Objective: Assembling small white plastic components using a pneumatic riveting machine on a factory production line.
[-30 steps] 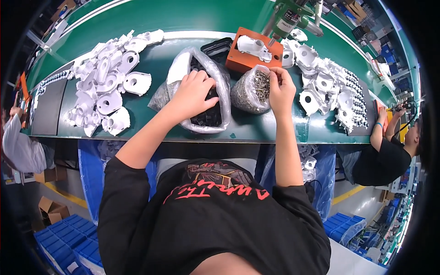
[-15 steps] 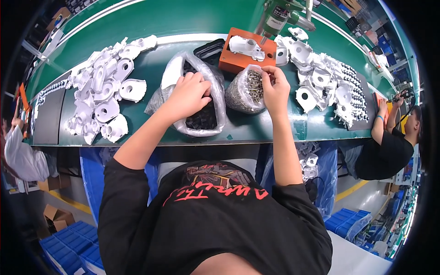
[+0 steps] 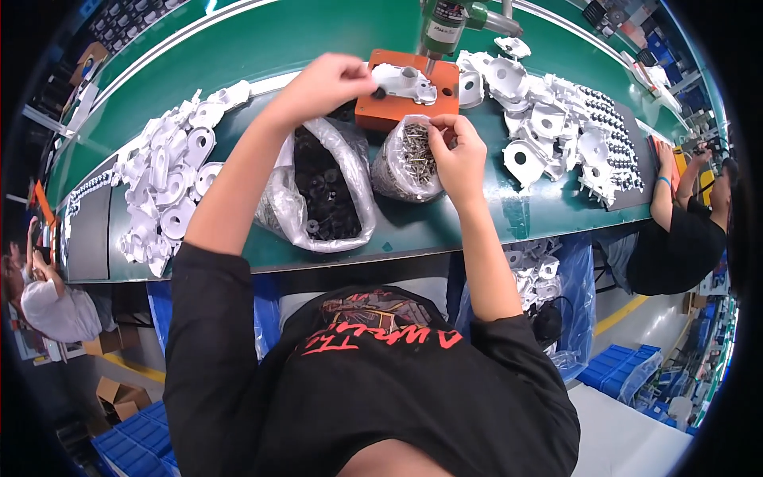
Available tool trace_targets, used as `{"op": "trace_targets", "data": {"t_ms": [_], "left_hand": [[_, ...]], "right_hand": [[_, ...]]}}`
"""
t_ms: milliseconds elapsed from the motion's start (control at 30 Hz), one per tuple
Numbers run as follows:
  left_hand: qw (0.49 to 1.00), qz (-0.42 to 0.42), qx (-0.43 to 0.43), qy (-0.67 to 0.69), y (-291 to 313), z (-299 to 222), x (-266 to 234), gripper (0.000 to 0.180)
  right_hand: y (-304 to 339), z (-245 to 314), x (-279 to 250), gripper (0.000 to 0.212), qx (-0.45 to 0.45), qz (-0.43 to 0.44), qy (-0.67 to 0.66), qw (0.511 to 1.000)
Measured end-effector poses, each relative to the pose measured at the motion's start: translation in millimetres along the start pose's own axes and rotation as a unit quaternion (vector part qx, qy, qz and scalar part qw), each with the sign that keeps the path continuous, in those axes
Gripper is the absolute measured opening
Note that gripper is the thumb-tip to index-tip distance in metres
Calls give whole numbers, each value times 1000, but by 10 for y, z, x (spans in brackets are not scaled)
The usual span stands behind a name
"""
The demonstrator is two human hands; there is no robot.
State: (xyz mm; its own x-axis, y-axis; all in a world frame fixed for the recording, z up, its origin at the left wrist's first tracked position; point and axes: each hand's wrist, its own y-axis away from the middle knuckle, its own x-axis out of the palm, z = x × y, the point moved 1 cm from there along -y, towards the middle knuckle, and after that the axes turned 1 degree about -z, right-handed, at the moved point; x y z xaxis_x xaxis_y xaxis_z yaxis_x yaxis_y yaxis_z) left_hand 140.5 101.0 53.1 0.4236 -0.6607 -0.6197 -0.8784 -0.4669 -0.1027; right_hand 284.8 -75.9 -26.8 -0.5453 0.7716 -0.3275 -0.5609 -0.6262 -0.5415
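Note:
My left hand is raised at the left end of the orange fixture block, its fingers pinched on a small black round part. That part sits against a white plastic housing lying on top of the block. My right hand is closed at the right rim of a clear bag of metal screws; what its fingertips hold, if anything, is hidden. Left of the screws, a clear bag stands open with many black plastic parts inside.
A green power tool hangs over the block. White housings are heaped at left, more housings at right beside rows of small dark parts. A co-worker sits at right, another person at far left.
My left hand has left the bag of black parts and moved up to the orange block with a black part. My right hand stays at the screw bag. The view has shifted slightly.

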Motion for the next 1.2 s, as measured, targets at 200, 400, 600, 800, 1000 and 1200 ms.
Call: {"op": "trace_targets", "data": {"t_ms": [200, 400, 600, 800, 1000, 1200], "left_hand": [[993, -11, 27, -114, -1042, 146, 217, 26], [983, 93, -57, -148, -1453, 209, 402, 21], [983, 73, -37, -164, -1482, 184, 446, 17], [976, 132, -37, -171, -1548, 275, 424, 18], [994, -2, 50, -99, -1266, 270, 423, 33], [987, -50, 76, -129, -420, 121, 530, 39]], "right_hand": [[-9, 5, 18, 9, -4, -8, -1, 1000], [-14, -20, -7, 8, -11, -2, 3, 1000], [-19, -33, -14, 9, -6, 0, 2, 1000], [-19, -12, 1, 9, -3, 6, -4, 1000], [-5, -82, -3, 9, 112, 16, -133, 985], [-462, -243, -196, 15, 194, 8, -196, 961]]}}
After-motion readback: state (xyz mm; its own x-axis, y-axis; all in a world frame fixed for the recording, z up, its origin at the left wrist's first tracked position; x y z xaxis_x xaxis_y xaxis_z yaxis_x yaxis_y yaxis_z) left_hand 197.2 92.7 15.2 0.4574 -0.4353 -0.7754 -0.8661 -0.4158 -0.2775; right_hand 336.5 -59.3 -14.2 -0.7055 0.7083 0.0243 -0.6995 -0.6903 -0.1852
